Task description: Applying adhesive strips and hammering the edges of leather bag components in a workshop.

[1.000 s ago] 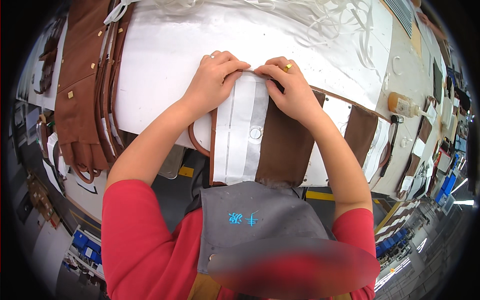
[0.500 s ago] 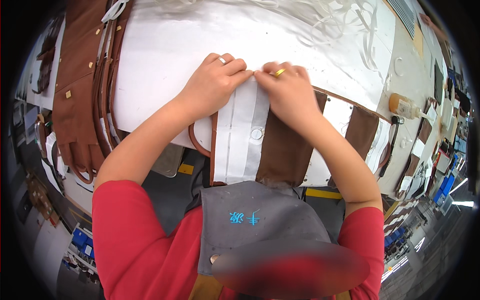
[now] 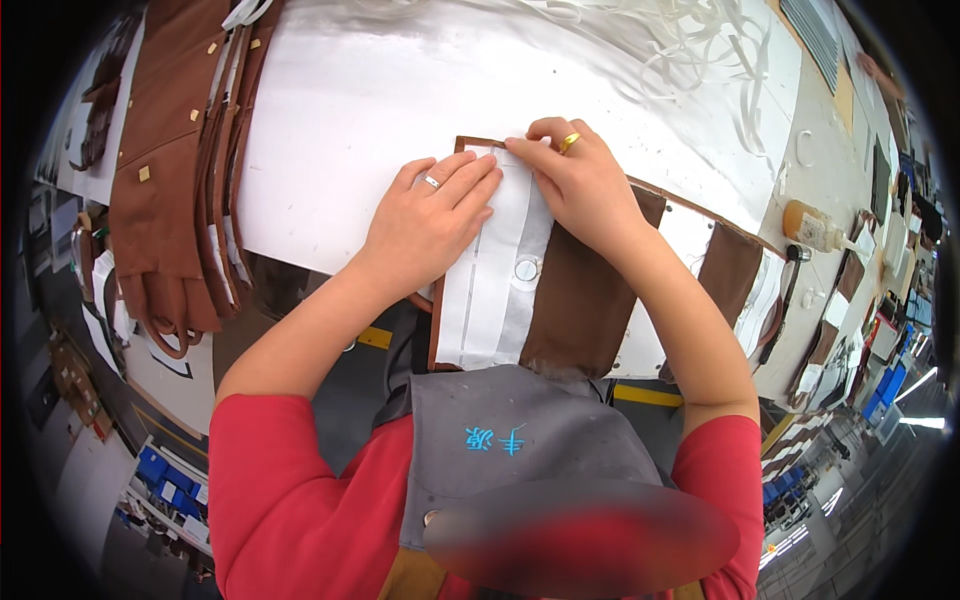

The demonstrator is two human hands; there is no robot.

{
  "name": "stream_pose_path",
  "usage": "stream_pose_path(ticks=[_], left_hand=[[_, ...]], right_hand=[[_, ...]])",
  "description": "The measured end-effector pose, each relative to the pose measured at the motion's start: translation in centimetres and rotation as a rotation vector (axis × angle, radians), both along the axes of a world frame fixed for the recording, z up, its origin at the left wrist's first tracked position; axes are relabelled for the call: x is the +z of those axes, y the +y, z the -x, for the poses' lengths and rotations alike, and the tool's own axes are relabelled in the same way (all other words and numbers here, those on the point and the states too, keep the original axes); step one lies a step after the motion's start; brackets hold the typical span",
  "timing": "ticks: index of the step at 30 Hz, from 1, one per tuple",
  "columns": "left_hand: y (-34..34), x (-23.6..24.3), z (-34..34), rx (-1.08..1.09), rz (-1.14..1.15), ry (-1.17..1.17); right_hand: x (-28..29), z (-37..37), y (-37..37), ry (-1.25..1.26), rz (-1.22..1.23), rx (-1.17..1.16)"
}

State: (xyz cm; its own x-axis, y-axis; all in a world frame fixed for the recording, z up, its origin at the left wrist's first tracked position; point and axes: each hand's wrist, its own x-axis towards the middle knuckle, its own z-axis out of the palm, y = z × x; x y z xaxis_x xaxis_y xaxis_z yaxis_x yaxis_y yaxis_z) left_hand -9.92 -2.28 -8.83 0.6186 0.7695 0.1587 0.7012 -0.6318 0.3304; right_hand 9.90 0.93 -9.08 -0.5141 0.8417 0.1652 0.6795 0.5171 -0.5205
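A brown leather bag panel (image 3: 463,318) lies in front of me with its white backing facing up and a round metallic disc (image 3: 526,270) set in it. My left hand (image 3: 428,218) rests flat on the backing near the far left corner, fingers stretched out. At the far edge, my right hand (image 3: 588,188) pinches the panel's thin brown border between thumb and forefinger. Dark brown lining cloth (image 3: 580,300) adjoins the backing on the right and passes under my right wrist. The pinched bit of edge is mostly hidden by my fingertips.
Brown leather bag pieces (image 3: 165,200) with handles are stacked at the left table edge. Loose white strips (image 3: 700,60) tangle at the far right. A bottle of yellowish liquid (image 3: 812,226) lies on the right beside a black-headed tool (image 3: 797,254). The white tabletop (image 3: 340,130) stretches beyond the panel.
My left hand has let go of the far edge, moved nearer and flattened on the backing, uncovering the panel's far left corner. My right hand stays at the edge.
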Motion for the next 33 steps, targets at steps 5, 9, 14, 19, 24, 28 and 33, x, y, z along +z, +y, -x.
stream_pose_path(ticks=[5, 9, 14, 19, 24, 28, 33], left_hand=[[-0.1, -0.4, 0.1, 0.019, 0.006, -0.026], [-0.2, -0.5, 0.1, 0.009, 0.002, -0.042], [-0.2, -0.5, 0.0, 0.018, -0.008, -0.073], [-0.1, -0.6, 0.0, 0.026, -0.014, -0.085], [0.0, -0.8, 0.2, 0.024, -0.033, -0.098], [0.2, -0.9, 0.1, 0.018, -0.028, -0.136], [-0.1, -0.8, 0.1, 0.036, 0.02, -0.18]], right_hand=[[-0.2, 0.3, -0.4, -0.284, -0.284, 0.096], [-0.1, 0.4, 0.2, -0.003, 0.024, -0.075], [-0.5, 1.5, 0.8, 0.115, 0.009, -0.044], [0.2, 2.1, 2.0, -0.158, -0.094, 0.138], [0.7, 2.8, 2.3, -0.342, -0.285, 0.307], [0.1, 2.9, 3.0, -0.301, -0.224, 0.241], [0.9, 2.4, 3.4, -0.056, 0.351, -0.083]])
